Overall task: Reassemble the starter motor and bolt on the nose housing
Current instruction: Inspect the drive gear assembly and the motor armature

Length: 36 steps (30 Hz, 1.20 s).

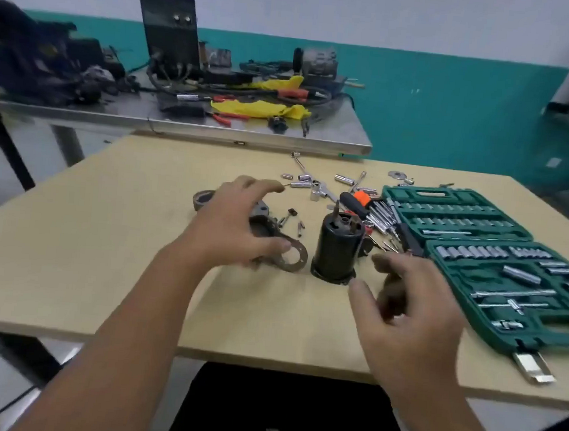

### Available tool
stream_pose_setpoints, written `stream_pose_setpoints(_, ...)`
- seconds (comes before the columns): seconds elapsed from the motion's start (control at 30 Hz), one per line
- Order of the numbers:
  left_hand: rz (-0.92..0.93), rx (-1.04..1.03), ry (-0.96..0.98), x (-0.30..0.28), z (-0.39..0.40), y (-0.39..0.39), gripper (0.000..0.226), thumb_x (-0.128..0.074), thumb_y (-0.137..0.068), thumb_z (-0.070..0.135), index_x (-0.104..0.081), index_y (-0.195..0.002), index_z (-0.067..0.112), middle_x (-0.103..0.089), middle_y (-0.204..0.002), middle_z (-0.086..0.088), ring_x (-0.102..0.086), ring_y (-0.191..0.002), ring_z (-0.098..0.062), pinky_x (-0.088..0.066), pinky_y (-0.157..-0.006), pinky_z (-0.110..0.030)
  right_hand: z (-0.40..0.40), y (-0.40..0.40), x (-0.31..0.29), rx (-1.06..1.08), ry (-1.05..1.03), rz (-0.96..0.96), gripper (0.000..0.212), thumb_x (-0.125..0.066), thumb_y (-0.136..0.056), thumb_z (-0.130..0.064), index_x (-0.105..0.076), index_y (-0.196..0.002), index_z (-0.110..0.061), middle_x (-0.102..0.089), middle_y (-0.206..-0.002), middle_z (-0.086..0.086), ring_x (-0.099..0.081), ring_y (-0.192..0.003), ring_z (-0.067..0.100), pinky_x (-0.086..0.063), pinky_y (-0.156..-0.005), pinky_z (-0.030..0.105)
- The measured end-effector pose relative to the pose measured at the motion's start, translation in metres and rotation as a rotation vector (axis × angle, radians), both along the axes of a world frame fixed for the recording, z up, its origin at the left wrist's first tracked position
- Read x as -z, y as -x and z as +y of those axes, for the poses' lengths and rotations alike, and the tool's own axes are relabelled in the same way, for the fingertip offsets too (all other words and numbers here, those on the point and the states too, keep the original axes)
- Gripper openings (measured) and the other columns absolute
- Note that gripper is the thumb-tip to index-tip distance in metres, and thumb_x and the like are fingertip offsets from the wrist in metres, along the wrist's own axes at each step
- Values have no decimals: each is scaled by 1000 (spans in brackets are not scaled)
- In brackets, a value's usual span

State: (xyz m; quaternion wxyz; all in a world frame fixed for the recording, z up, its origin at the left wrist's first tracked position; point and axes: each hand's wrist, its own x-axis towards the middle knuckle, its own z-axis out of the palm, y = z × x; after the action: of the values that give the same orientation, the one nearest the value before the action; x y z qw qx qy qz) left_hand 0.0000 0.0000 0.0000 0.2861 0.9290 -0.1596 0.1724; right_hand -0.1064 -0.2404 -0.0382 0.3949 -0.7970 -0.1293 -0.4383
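A black cylindrical starter motor body [337, 251] stands upright in the middle of the wooden table [99, 268]. To its left lies the grey metal nose housing [286, 255], its round flange with bolt holes facing me. My left hand [237, 225] hovers over the housing with relaxed, spread fingers and hides its middle; whether it touches the housing is unclear. My right hand [406, 305] hangs just right of the motor body, fingers loosely curled and blurred, holding nothing that I can see. Small bolts [296, 221] lie between housing and motor.
An open green socket set case [489, 254] fills the right side of the table. Loose sockets, a ratchet and screwdriver bits [326, 188] are scattered behind the motor. A metal bench [194, 125] beyond carries tools, yellow rags and a black machine.
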Motion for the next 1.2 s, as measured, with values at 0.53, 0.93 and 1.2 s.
stream_pose_setpoints(0.53, 119, 485, -239, 25, 28, -76, 46, -79, -51, 59, -64, -88, 36, -56, -102, 16, -59, -91, -6, -54, -78, -37, 21, -102, 17, 77, 7, 472, 85, -77, -47, -73, -42, -123, -63, -49, -106, -58, -51, -96, -26, -36, -81, 8)
stream_pose_setpoints(0.93, 141, 299, 1134, 5, 63, -87, 18, -76, -65, 14, -77, -81, 22, -76, -83, -7, -72, -71, -22, -63, -60, -38, 42, -174, -45, 35, -148, 292, 65, -83, -47, -69, -50, -103, -65, -58, -101, -47, -56, -97, -22, -41, -77, 12)
stream_pose_setpoints(1.2, 360, 134, 1702, 17, 88, -110, 86, -66, -69, 70, -56, -125, 6, -74, -110, -22, -74, -86, -33, -61, -64, -28, 38, -242, -11, 180, 28, 521, 77, -91, -56, -53, -51, -122, -43, -57, -102, -15, -55, -94, 15, -44, -78, 31)
